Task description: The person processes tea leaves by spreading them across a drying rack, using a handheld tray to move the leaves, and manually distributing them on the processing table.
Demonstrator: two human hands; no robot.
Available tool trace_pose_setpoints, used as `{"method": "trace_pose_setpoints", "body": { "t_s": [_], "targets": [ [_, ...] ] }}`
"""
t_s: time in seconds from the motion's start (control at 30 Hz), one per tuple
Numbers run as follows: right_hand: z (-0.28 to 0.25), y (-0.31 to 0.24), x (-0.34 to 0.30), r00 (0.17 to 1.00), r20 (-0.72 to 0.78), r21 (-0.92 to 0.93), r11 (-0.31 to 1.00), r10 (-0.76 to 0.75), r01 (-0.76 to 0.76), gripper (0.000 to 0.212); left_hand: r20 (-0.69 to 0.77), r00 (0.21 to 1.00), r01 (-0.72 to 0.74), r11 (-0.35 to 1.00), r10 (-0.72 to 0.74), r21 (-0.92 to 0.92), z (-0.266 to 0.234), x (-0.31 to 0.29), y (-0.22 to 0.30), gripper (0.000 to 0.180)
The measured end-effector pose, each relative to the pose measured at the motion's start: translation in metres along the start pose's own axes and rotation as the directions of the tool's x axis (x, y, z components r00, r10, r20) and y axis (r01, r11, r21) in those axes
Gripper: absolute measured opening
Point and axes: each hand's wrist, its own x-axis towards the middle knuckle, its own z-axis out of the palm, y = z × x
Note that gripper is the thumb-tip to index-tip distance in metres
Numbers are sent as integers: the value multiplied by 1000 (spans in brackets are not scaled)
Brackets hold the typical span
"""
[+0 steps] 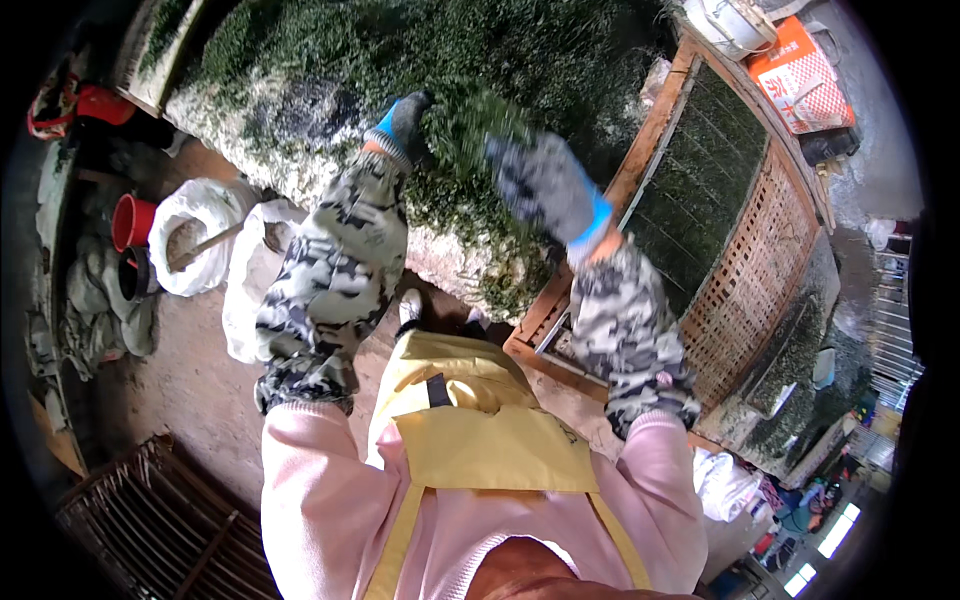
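Observation:
A thick spread of loose green leaves point(330, 40) covers a pale, whitish raised surface point(270, 150) ahead of me. My left hand point(402, 122), in a grey and blue work glove, is at the near part of the heap. Its fingers are curled together against a tuft of leaves point(465, 125). On the other side of that tuft is my right hand point(548, 185), gloved alike and tilted down toward the leaves. Motion blurs the right fingers and the leaves beside them, so their grip does not show. Camouflage sleeve covers reach up both forearms.
To the right leans a wooden-framed screen point(690, 170) beside a woven bamboo panel point(745, 285). A red and white box point(803, 80) and a white bucket point(735, 25) stand at the back right. White sacks point(200, 230) and a red bucket point(132, 222) occupy the left floor; a slatted rack point(170, 530) stands lower left.

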Motion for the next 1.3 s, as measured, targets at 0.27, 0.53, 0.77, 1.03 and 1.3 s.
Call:
{"method": "trace_pose_setpoints", "body": {
  "t_s": [0.27, 0.53, 0.77, 1.03, 1.3],
  "targets": [
    [6, -92, 66, 954, -280, -85, 993, -103, 82, 28, -490, 840, -384, 894, 233, -232, -16, -34, -33, 54],
    [60, -119, 90, 952, -296, -102, 994, -75, 47, 31, -328, 553, -594, 639, 766, 489, 30, -124, 51, 85],
    [84, -21, 89, 910, -333, 81, 970, 245, -231, 26, -479, 612, -463, 776, 629, 428, 80, 2, -7, 95],
    [67, -115, 44, 965, -193, 63, 979, -177, 193, 38, -448, 810, -7, 770, 378, 638, 60, 49, -90, 44],
    [82, -240, -15, 862, -282, -446, 853, -421, 271, 41, -350, 862, 13, 677, 365, 736, 69, 68, -95, 32]
  ]
}}
